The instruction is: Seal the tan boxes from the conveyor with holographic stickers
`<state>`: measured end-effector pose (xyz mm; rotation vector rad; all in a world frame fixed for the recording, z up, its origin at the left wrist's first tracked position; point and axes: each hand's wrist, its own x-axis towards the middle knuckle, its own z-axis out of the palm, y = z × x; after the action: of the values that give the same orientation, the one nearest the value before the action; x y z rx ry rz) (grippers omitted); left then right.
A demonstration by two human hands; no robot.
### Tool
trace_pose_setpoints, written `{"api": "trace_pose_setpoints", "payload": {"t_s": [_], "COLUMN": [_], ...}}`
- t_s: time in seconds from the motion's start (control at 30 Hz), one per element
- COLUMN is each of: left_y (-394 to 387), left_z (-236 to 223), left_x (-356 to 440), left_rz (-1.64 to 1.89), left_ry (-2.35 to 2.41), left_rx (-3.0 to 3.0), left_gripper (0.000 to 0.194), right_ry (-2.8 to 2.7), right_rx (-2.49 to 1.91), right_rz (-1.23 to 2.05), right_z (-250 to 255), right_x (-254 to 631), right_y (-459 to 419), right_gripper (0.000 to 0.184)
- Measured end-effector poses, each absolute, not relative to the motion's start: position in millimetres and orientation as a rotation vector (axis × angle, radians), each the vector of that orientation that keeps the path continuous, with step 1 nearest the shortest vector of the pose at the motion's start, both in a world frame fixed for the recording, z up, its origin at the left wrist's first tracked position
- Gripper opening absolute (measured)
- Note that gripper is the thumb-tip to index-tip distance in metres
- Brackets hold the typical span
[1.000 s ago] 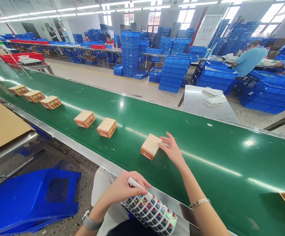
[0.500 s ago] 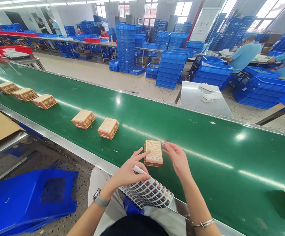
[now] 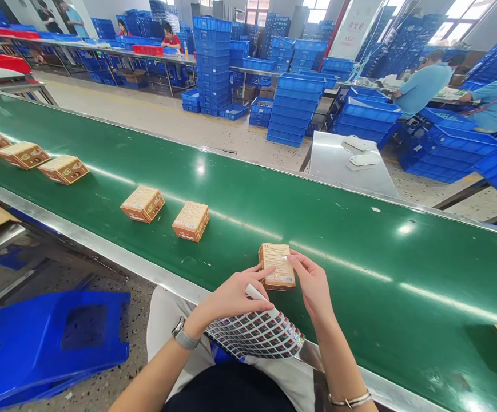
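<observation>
Colour log, as I read head view:
- Conveyor belt (image 3: 360,252): glossy green, white light glare; silver metal edge.
- Box (image 3: 277,265) at my hands: tan printed top, orange sides.
- Boxes at 10 o'clock (image 3: 191,220) (image 3: 142,203): same tan and orange.
- Sticker sheet (image 3: 257,332) under left hand (image 3: 235,297): white backing, grid of dark squares, holographic sheen.
- Stool (image 3: 55,343) at 8 o'clock: solid blue.
- Crates (image 3: 295,109) at 12 o'clock: blue, stacked.
- Watch (image 3: 185,337): grey band.
- Bracelet (image 3: 351,399): silver.
</observation>
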<state>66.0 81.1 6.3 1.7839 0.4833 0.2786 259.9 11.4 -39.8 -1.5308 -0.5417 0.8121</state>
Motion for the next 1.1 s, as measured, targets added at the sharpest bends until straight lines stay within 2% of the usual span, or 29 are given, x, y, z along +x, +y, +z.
{"api": "trace_pose_setpoints", "payload": {"t_s": [0.17, 0.33, 0.53, 0.67, 0.9, 1.1], "left_y": [78, 76, 68, 62, 60, 58], "left_z": [5, 4, 3, 3, 11, 18], "left_x": [73, 80, 84, 74, 54, 48], "left_rz": [0.285, 0.267, 0.270, 0.312, 0.390, 0.441], "left_ry": [0.461, 0.423, 0.377, 0.614, 0.830, 0.833], "left_rx": [1.791, 1.793, 1.749, 1.640, 1.622, 1.639], "left_gripper": [0.010, 0.011, 0.009, 0.018, 0.021, 0.022], "right_ry": [-0.591, -0.659, -0.687, -0.862, -1.621, -1.722], "right_rx": [-1.639, -1.778, -1.946, -1.963, -1.652, -1.614], "right_rz": [0.690, 0.455, 0.356, 0.289, 0.163, 0.099], "right_z": [-39, -34, -29, -20, 5, 6], "right_x": [261, 259, 281, 283, 240, 225], "right_y": [3, -2, -8, -26, -57, -49], "right_gripper": [0.042, 0.033, 0.042, 0.033, 0.013, 0.007]}}
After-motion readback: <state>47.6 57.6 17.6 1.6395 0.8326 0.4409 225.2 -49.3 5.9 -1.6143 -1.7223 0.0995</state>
